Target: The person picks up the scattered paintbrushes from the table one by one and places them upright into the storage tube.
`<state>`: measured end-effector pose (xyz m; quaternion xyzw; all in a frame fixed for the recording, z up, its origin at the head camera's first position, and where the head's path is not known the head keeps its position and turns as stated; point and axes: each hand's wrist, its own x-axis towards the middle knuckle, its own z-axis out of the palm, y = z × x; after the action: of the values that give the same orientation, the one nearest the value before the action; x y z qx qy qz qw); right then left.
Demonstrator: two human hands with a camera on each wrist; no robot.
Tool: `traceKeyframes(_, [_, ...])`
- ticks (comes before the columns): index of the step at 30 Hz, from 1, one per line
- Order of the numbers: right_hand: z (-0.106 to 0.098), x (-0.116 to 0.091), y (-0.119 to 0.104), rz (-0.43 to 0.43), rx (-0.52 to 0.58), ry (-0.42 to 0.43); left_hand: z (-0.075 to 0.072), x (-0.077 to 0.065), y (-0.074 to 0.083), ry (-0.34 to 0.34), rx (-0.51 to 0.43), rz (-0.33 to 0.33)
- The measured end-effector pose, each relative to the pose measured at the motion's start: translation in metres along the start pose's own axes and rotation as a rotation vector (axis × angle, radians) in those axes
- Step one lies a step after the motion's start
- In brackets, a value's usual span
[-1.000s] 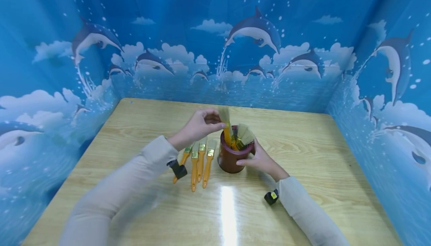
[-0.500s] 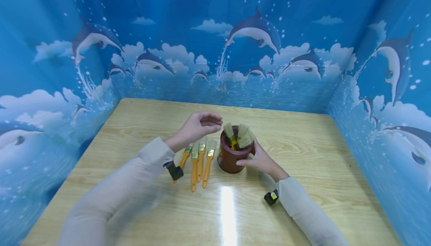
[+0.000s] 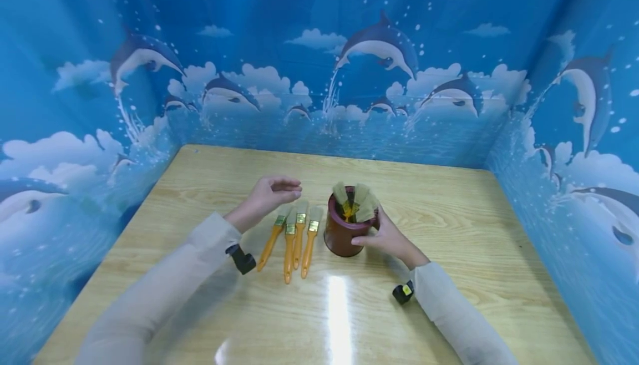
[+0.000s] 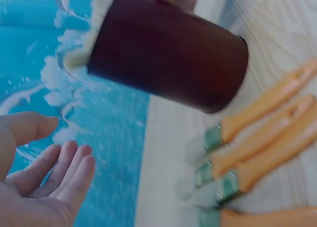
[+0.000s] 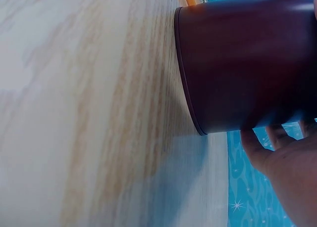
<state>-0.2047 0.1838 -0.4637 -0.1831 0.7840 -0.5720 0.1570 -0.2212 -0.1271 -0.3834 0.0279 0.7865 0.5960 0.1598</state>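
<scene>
**Right hand (image 3: pixel 386 237) wrapped round the container (image 3: pixel 343 240), left hand (image 3: pixel 264 198) holding nothing**

We have the dark red container clasped at its side, the right thumb across the front and the fingers around the far side. It stands upright on the table (image 3: pixel 279 326), with brushes (image 3: pixel 366 204) in it, bristles up and fanned over the rim. Our left hand is free, thumb and fingertips apart, above the table just beyond the heads of four loose brushes (image 3: pixel 297 243), which lie close together to the left of the container.

As we judge it, the likeliest trouble is a crowded mouth: bristles leaning every way could block another handle or be pushed over the rim. Were our right hand to slacken, a sideways knock might tip the container. Reaching into the loose group, we could drag two brushes at once, since they lie so close.

A second ago our left hand held a brush over the container; now it is empty and farther left, and the leftmost loose brush is uncovered. Our right hand and the container have stayed put.
</scene>
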Motion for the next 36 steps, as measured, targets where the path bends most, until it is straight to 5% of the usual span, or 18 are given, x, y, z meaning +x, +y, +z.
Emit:
traceKeyframes(11, [-0.001,0.0,0.002,-0.004,-0.005,-0.001,-0.016,0.005,-0.033,0.085,-0.029,-0.117])
traceKeyframes(18, [-0.001,0.002,0.002,-0.016,-0.015,-0.009,-0.019,0.007,-0.05,0.111,0.12,-0.136])
traceKeyframes(26, [0.0,-0.001,-0.01,-0.002,-0.003,-0.021,-0.016,0.011,-0.073,0.065,0.309,-0.123])
traceKeyframes(36, [0.003,-0.008,-0.028,-0.016,0.008,-0.027,-0.002,0.012,-0.087,0.157,0.448,-0.103])
